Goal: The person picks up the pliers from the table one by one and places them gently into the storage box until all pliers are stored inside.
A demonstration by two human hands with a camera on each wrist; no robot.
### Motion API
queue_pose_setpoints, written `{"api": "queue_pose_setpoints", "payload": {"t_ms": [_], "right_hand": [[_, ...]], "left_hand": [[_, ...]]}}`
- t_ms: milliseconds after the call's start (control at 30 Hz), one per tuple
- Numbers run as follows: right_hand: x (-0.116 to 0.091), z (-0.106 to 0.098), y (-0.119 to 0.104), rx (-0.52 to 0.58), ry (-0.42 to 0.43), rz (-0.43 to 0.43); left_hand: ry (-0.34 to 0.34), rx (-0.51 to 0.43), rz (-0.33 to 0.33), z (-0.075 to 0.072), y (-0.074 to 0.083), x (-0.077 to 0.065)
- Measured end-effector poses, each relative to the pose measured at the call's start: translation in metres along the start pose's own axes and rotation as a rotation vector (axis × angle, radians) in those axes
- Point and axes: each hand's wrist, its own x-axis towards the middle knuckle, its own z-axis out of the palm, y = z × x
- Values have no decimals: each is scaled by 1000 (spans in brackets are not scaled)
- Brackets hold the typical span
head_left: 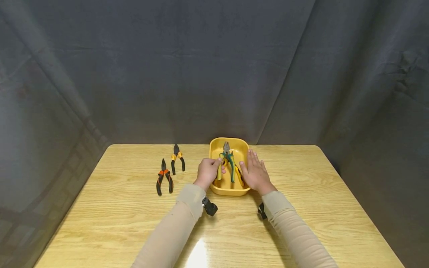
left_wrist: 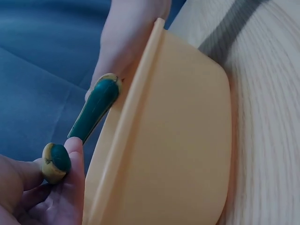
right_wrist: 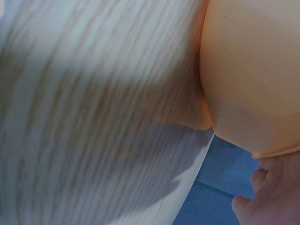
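My left hand [head_left: 208,172] grips one handle of the green-and-yellow pliers [head_left: 232,169], over the yellow plastic tub [head_left: 229,192]. The pliers' metal jaws point away from me, and their handles are spread. Beneath them in the tub lies another tool with yellow-and-black handles [head_left: 239,176], partly covered. In the left wrist view, fingers and thumb close on one green-and-yellow handle end [left_wrist: 60,157], beside the tub's wall [left_wrist: 173,131]. My right hand [head_left: 257,175] rests at the tub's right rim, fingers straight; in the right wrist view its fingers [right_wrist: 276,192] touch the rim.
Left of the tub, pliers with orange-and-black handles [head_left: 168,178] lie on the wooden table [head_left: 134,223]. Behind them are pliers with yellow-and-black handles [head_left: 182,163]. A grey curtain [head_left: 167,74] hangs behind the table's far edge.
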Motion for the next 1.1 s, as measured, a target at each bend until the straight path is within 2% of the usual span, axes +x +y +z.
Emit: {"api": "queue_pose_setpoints", "payload": {"t_ms": [367,733,867,1100], "right_hand": [[0,0,-1,6,6,-2],[1,1,-1,26,-2,9],[1,2,-1,23,-10,8],[0,1,-1,24,-13,7]], "left_hand": [[-8,98,63,13,0,3],[-54,181,65,26,-8,5],[-56,188,60,28,-10,6],[-71,257,53,30,-10,6]]}}
